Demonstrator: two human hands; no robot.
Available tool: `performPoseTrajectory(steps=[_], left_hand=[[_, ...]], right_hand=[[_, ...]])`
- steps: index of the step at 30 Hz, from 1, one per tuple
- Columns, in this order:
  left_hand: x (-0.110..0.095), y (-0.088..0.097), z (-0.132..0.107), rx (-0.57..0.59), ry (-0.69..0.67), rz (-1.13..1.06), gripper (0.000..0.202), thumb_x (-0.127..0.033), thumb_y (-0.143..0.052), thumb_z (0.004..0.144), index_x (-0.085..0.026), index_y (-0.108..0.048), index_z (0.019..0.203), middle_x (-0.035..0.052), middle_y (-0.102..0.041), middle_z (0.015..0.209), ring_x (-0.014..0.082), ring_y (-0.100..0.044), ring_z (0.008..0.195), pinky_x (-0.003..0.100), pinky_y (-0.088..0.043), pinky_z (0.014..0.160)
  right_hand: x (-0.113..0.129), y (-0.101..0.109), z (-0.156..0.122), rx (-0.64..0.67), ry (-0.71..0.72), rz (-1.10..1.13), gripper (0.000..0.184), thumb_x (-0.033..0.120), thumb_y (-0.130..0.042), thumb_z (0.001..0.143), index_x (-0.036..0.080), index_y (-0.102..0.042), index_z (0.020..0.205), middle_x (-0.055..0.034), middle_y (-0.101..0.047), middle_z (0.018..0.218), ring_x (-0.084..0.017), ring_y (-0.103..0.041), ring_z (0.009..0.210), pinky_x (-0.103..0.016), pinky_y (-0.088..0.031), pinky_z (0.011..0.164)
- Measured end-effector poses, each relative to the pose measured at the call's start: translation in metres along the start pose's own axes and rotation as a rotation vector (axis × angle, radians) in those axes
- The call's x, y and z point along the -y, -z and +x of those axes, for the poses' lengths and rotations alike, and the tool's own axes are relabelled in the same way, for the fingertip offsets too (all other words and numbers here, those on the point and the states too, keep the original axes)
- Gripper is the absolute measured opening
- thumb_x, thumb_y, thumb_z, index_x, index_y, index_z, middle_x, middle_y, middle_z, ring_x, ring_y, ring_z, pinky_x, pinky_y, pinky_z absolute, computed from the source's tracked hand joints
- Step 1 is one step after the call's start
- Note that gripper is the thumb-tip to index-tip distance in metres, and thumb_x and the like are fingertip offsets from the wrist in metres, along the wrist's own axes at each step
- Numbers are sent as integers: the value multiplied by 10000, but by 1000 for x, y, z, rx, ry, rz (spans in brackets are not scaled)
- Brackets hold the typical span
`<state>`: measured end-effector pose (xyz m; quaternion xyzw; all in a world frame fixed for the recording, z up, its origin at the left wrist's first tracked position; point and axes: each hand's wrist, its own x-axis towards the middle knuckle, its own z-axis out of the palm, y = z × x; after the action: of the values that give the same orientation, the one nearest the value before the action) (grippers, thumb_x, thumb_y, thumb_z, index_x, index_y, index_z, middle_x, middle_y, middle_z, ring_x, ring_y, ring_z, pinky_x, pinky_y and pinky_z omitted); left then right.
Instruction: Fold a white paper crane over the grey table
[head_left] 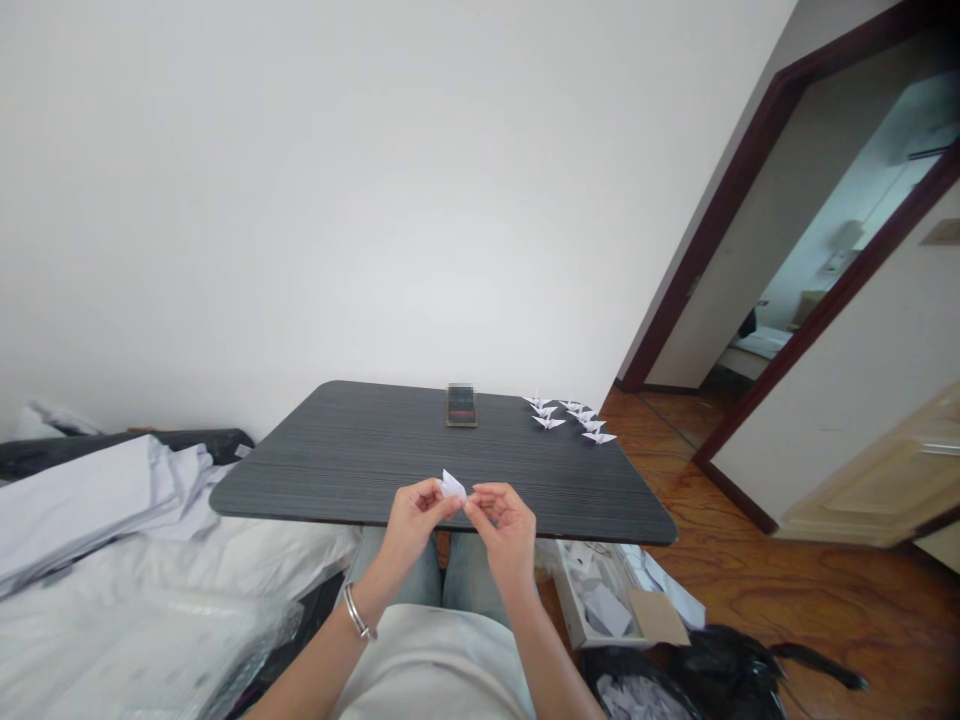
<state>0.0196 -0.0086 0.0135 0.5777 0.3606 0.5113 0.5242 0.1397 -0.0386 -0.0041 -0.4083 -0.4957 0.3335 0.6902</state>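
Note:
My left hand and my right hand meet over the near edge of a dark grey table. Both pinch a small folded white paper piece between thumb and fingers. A silver bracelet circles my left wrist. Several finished white paper cranes stand in a cluster at the table's far right corner. A phone lies flat near the far edge, in the middle.
White bedding and clear plastic wrap lie to the left of the table. A box with paper scraps and a black bag sit on the wooden floor at the right. An open doorway is at the far right.

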Motion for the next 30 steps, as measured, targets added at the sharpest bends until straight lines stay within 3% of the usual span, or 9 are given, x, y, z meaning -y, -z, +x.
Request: performPoseTrajectory(steps=[7,12,18,30], left_hand=[[3,0,1,-43,-82,-91,222,-214,-691,629,-168,-517,761,-50,-557,584,91,-503,536,191,-398,538],[3,5,1,-51,-155,87,186,-235,-682,646,-164,-517,693,-25,-585,633,111,-538,588,209,-421,584],[1,9,-1,-10,-251,349,122,-264,-650,685,-166,-577,675,-11,-608,644,127,-551,603,218,-419,600],[2,11,0,96,-244,456,157,-295,-616,723,-150,-566,689,-7,-595,657,120,-541,607,212,-420,609]], right_hand=[[-4,-1,2,87,-31,9,99,244,-597,734,171,-629,793,-24,-604,721,-148,-564,679,-244,-474,591],[1,2,6,100,-11,1,149,280,-540,784,171,-637,757,-28,-584,745,-148,-548,700,-243,-464,600],[4,5,11,75,23,-76,86,240,-590,747,175,-648,748,-27,-619,716,-162,-576,699,-260,-464,623],[10,5,13,98,84,-172,67,204,-598,727,167,-637,686,-17,-599,679,-148,-575,655,-226,-460,559]])
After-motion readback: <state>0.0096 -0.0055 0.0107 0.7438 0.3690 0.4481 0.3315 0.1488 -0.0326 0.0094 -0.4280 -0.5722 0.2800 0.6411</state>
